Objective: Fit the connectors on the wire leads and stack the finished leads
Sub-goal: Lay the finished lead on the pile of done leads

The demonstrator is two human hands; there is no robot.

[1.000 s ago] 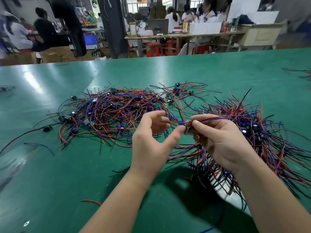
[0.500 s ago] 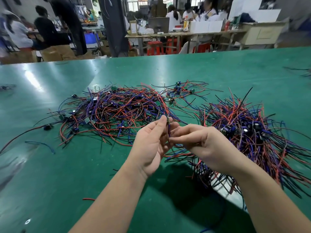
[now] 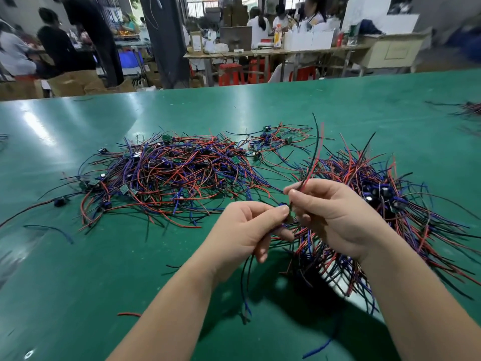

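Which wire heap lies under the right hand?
The right heap: its leads pass beneath the right hand. The left heap lies farther out, to the left.

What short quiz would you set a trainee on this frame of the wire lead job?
1. True or false: the right hand holds nothing.
2. The red and black wires pinched by the right hand point: A) up and away from the person; B) straight down; C) sideways to the person's left.
3. Fill in: the hanging leads below the left hand are black and ____.
Key: 1 false; 2 A; 3 blue.
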